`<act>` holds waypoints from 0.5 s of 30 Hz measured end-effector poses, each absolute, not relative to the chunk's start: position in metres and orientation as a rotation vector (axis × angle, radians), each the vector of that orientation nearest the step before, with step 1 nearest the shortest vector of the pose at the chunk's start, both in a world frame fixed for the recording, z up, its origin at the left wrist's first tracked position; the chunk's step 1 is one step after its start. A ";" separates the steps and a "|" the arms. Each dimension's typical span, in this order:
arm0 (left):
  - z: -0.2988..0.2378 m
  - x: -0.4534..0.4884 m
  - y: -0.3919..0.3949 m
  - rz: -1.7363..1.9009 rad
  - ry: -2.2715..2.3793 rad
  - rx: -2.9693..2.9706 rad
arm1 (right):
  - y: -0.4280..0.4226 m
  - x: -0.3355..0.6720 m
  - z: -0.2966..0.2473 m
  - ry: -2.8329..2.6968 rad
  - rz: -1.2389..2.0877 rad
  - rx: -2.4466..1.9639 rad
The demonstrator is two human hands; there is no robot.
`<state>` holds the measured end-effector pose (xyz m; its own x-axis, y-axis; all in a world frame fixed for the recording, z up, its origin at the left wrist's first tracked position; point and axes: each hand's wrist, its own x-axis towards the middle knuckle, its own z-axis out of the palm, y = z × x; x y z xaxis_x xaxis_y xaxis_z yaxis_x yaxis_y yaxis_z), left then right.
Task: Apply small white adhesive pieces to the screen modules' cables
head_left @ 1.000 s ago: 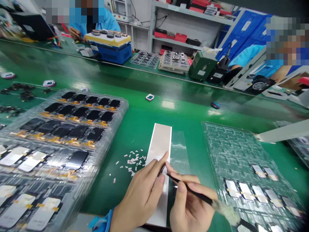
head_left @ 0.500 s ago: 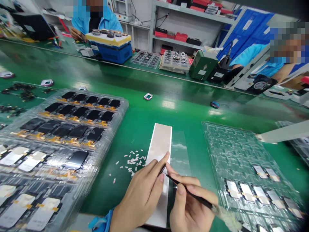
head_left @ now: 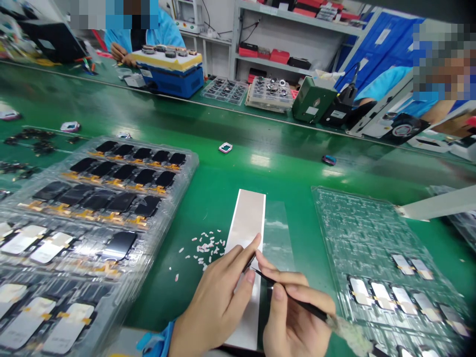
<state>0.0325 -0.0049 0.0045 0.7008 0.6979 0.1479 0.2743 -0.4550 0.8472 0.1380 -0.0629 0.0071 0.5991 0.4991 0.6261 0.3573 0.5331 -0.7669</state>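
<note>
Pale pink backing strip [head_left: 247,213] lies flat on the green bench mat [head_left: 223,302] at 12 o'clock from my hands, its near end running under them. My left hand [head_left: 211,302] rests over it, thumb and forefinger [head_left: 241,253] pinched close on something thin and dark, too small to tell what. My right hand [head_left: 293,317] pinches black fine-tip tweezers [head_left: 310,307] between thumb and fingers, tips just beside my left fingers, soft brush end [head_left: 349,332] out at 4 o'clock. Loose white bits [head_left: 206,246] sit at 10 o'clock, clear film [head_left: 278,233] just beside the strip at 1 o'clock. Display tray [head_left: 186,166] at 9 o'clock, clear tray [head_left: 334,208] at 3 o'clock. Risks: a loose pinch could drop a small piece among the white bits; sharp tips could nick the strip; a careless wrist or blue cuff [head_left: 158,342] could sweep the bits across the mat.
</note>
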 end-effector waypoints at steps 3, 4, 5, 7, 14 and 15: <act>0.003 0.034 -0.004 0.623 0.736 2.026 | -0.064 0.138 0.007 -0.931 0.107 -1.030; 0.003 0.034 -0.003 0.628 0.733 2.021 | -0.064 0.138 0.007 -0.926 0.110 -1.021; 0.002 0.035 -0.003 0.634 0.731 2.017 | -0.064 0.138 0.007 -0.929 0.114 -1.012; 0.001 0.035 -0.002 0.645 0.728 2.012 | -0.065 0.138 0.006 -0.949 0.123 -1.005; -0.001 0.037 -0.003 0.646 0.749 2.031 | -0.064 0.134 0.005 -0.970 0.081 -1.038; -0.001 0.037 -0.003 0.641 0.752 2.036 | -0.064 0.134 0.005 -0.969 0.071 -1.050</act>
<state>0.0368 -0.0028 -0.0006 0.6876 0.7078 0.1618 0.2716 -0.4574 0.8468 0.1340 -0.0641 0.0051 0.6034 0.4768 0.6392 0.3783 0.5345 -0.7558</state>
